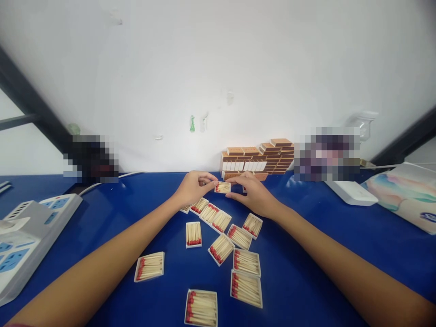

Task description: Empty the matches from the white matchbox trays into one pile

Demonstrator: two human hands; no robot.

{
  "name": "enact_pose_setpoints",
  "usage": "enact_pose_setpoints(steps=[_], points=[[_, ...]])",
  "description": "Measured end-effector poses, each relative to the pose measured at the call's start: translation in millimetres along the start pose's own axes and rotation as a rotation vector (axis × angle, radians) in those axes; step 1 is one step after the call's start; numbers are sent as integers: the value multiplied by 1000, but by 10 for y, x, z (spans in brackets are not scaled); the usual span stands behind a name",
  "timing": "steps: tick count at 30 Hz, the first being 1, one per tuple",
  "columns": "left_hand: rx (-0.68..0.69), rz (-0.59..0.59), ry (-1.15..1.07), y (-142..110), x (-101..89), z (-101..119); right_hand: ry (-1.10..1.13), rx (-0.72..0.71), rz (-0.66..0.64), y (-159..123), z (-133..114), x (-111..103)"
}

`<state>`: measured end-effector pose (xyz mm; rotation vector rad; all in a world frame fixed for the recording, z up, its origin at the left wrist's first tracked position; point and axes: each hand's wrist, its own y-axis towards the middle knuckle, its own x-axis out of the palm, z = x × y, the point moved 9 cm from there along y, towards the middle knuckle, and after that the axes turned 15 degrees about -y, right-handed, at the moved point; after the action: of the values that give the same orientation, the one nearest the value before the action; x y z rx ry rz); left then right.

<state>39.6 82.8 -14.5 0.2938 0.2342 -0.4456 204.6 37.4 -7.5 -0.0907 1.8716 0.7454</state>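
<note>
A small white matchbox tray (223,187) filled with red-tipped matches is held up between my two hands. My left hand (196,187) pinches its left end with thumb and fingers. At the tray's right end, my right hand (250,193) has its thumb and index finger closed in on it. Several more open trays of matches lie on the blue table below, among them one tray (194,234) near the middle and another tray (200,308) at the front. Just behind my hands, brown matchboxes (279,156) are stacked against the wall.
On the left stands a white power strip (51,213) with blue sockets, a cable running behind it. To the right are a white box-shaped object (354,193) and a pastel-patterned pack (405,190). The white wall (153,81) rises at the table's back edge.
</note>
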Motion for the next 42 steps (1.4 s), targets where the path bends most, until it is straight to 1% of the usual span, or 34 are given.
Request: enact_pose_setpoints(steps=[4, 8, 14, 20, 25, 30, 33, 37, 42], points=[[-1, -6, 40, -10, 0, 1, 4, 21, 7, -11, 30, 2], [21, -46, 115, -25, 31, 38, -1, -9, 16, -16, 5, -11], [15, -67, 124, -8, 49, 7, 21, 4, 19, -25, -15, -24], [56, -57, 205, -3, 36, 24, 99, 132, 19, -17, 125, 7], [96, -53, 275, -16, 49, 46, 88, 191, 34, -17, 185, 43], [169, -50, 383, -37, 91, 107, 90, 213, 56, -17, 164, 28], [251, -59, 483, -57, 136, 194, 103, 212, 36, -7, 128, 23], [364, -79, 560, -94, 210, 307, 121, 238, 38, -15, 109, 14], [402, -80, 604, -123, 260, 354, 40, 218, 82, -48, 23, -34]])
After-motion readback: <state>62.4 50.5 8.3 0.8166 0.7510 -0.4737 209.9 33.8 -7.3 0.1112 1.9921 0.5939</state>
